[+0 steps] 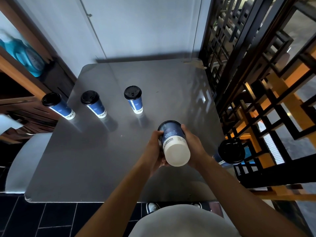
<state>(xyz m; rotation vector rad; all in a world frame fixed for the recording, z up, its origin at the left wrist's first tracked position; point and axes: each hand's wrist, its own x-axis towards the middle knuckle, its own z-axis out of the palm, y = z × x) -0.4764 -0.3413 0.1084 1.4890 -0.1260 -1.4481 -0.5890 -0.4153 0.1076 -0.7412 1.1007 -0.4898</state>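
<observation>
A blue paper cup [173,142] is held tilted above the grey table [106,161], its white base toward me and its rim pointing away. My left hand [156,151] grips its left side with fingers curled under the base. My right hand [194,147] grips its right side. Three more blue cups with black lids stand upright on the table: one at the left edge [57,105], one beside it [93,103], one near the middle [134,99].
Another lidded cup [230,153] stands at the table's right edge, close to my right wrist. A black and orange lattice screen [256,100] runs along the right. A wooden shelf [22,79] and a grey chair seat [25,161] are on the left. A wall lies behind the table.
</observation>
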